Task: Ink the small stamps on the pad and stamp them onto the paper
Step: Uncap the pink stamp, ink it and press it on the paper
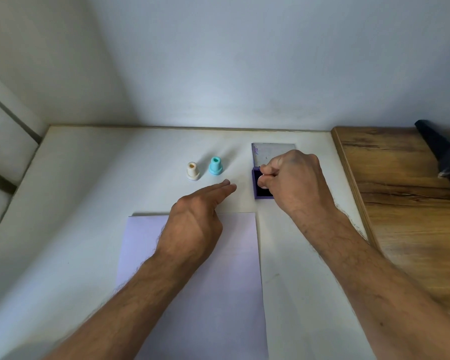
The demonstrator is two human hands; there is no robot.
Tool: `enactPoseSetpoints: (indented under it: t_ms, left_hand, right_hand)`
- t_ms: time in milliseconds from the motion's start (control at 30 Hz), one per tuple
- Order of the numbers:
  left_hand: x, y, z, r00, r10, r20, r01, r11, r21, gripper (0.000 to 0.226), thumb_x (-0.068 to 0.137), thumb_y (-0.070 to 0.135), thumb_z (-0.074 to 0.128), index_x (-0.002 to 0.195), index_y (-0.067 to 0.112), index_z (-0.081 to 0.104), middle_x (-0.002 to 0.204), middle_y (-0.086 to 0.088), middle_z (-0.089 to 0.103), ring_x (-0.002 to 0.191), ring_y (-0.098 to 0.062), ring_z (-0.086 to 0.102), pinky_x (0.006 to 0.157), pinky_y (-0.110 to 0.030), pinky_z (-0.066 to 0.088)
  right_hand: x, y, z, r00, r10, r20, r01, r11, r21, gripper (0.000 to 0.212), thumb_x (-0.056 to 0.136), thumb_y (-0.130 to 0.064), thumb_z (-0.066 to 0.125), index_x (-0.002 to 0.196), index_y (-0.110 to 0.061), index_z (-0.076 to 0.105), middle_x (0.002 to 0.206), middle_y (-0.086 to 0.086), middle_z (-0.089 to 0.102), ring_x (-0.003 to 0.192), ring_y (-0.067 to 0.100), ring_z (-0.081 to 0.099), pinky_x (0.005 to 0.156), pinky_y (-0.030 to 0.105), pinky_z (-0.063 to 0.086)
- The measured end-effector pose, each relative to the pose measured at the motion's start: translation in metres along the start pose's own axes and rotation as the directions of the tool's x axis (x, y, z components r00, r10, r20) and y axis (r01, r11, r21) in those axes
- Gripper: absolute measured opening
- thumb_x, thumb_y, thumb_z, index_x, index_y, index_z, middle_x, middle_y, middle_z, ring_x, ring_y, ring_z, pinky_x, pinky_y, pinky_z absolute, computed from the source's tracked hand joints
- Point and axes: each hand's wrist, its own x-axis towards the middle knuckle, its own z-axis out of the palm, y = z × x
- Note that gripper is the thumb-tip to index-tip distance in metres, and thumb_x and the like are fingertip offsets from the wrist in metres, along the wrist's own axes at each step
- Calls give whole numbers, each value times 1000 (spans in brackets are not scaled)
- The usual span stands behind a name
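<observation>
A purple ink pad [260, 194] lies open on the white table, its lid [270, 152] folded flat behind it. My right hand [294, 178] is over the pad with its fingers pinched on a small stamp; only a pale bit of the stamp [263, 187] shows under the fingertips, touching the dark pad. A cream stamp [192, 172] and a turquoise stamp [215, 166] stand upright to the left of the pad. The pale lilac paper [226, 294] lies in front of me. My left hand [195, 222] rests flat at the paper's top edge, fingers stretched toward the pad, holding nothing.
The white table [89, 203] ends at a wall behind and a padded white surface on the left. A wooden tabletop [405, 203] adjoins on the right, with a dark object [447, 157] at its far edge.
</observation>
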Motion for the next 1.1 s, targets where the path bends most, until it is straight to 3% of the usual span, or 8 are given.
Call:
enactPoseSetpoints:
  t_ms: [133,267,367,533,600,667,767,1100]
  left_hand:
    - [-1,0,-3,1000,-16,-14,16,999,-32,61,87,-9,44,133,28,59,137,8,59,125,-14,57,113,-27,35]
    - [-1,-4,-11,993,-94,-77,91,995,-46,50,92,-4,45,124,28,66,123,10,67,119,-13,60,104,-14,34]
    - [-5,-5,-22,983,-133,-126,136,991,14,44,95,7,46,121,36,67,122,19,66,115,-8,60,90,-9,39]
    - [-8,-24,-32,986,-128,-109,125,992,-28,30,91,34,63,120,37,66,126,14,67,113,-13,64,97,-32,51]
    - [-12,-29,-37,986,-140,-88,138,990,-33,32,88,36,68,120,36,67,125,14,67,112,-12,63,99,-31,50]
    - [-16,-33,-45,984,-153,-88,151,988,-22,33,85,37,71,118,37,67,121,16,68,106,-10,65,96,-28,51]
    - [-22,-39,-55,978,-192,-87,192,981,-10,34,82,41,74,115,42,67,115,15,70,98,-9,67,88,-28,54]
    - [-32,-59,-70,983,-182,-36,186,973,137,41,83,38,72,123,38,62,124,13,65,108,-12,59,79,-19,41]
  right_hand:
    - [-6,2,1,994,-111,-23,110,993,-41,9,83,-10,73,88,-2,73,90,10,74,83,24,71,81,38,58]
    - [-10,9,2,985,-168,-47,165,985,-52,11,86,-11,71,96,-9,75,93,1,74,79,11,69,81,29,57]
    - [-14,11,3,968,-236,-80,227,968,-104,18,87,-19,71,104,-13,75,97,4,75,85,16,69,83,30,57]
    - [-16,6,1,949,-289,-124,271,952,-142,22,86,-22,73,107,-16,74,97,3,75,87,17,69,85,31,57]
    - [-19,-3,3,962,-233,-142,238,971,16,19,82,-22,76,100,-18,76,89,-4,75,79,10,70,80,25,57]
    - [-25,-13,8,995,-85,-54,99,934,344,16,80,-16,77,96,-14,76,78,-1,75,66,12,70,68,22,59]
    - [-39,-26,22,976,38,213,-178,701,691,10,84,-3,71,94,-3,73,72,9,73,60,18,66,62,27,60]
    - [-81,-38,75,923,79,377,-371,450,813,14,91,1,59,99,0,71,78,14,71,61,21,62,60,26,58]
